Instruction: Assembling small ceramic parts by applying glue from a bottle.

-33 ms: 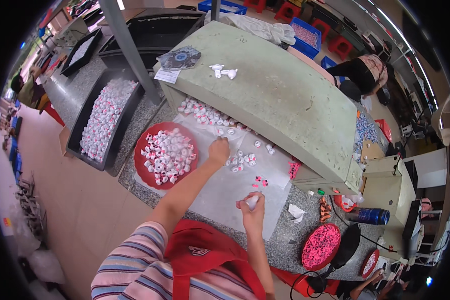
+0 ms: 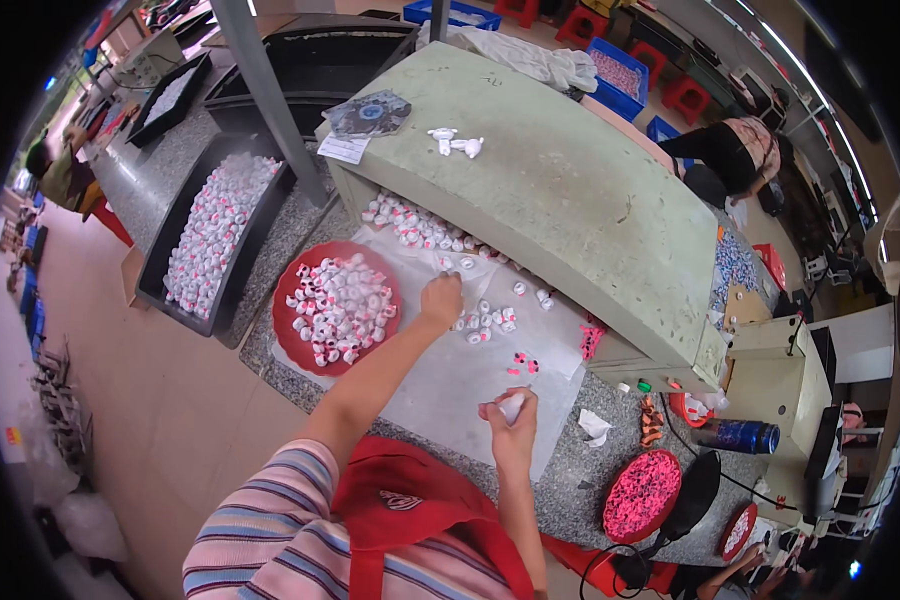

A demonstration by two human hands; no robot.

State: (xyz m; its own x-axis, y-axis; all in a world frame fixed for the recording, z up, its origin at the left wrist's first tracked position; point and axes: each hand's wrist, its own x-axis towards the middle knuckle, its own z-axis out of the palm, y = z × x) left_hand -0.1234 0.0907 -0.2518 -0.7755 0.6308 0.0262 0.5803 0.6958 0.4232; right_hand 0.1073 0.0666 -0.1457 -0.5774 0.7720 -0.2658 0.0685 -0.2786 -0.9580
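Note:
My left hand (image 2: pixel 442 298) is closed over the white paper sheet (image 2: pixel 425 375), its fingertips just below two small white pieces (image 2: pixel 456 263). Whatever those fingers hold, if anything, is hidden. Closer to me, my right hand (image 2: pixel 513 425) wraps round a whitish rounded object (image 2: pixel 512 405); its exact kind does not show. Between the hands lie a loose group of white pieces with pink marks (image 2: pixel 485 322) and a few tiny pink and black parts (image 2: pixel 523 364). A red bowl (image 2: pixel 283 325) heaped with similar white pieces stands left of my left forearm.
A pale green metal housing (image 2: pixel 560 190) spans the back, with more white pieces (image 2: pixel 420 225) beneath its edge. To the left is a full black bin (image 2: pixel 155 270). At right stand a red dish of pink parts (image 2: pixel 642 495) and a blue bottle (image 2: pixel 735 434). Other people work farther off.
The whole view has shifted slightly, so the scene sits a little farther right. Both hands stay almost in place; the right hand and its whitish object have turned very slightly.

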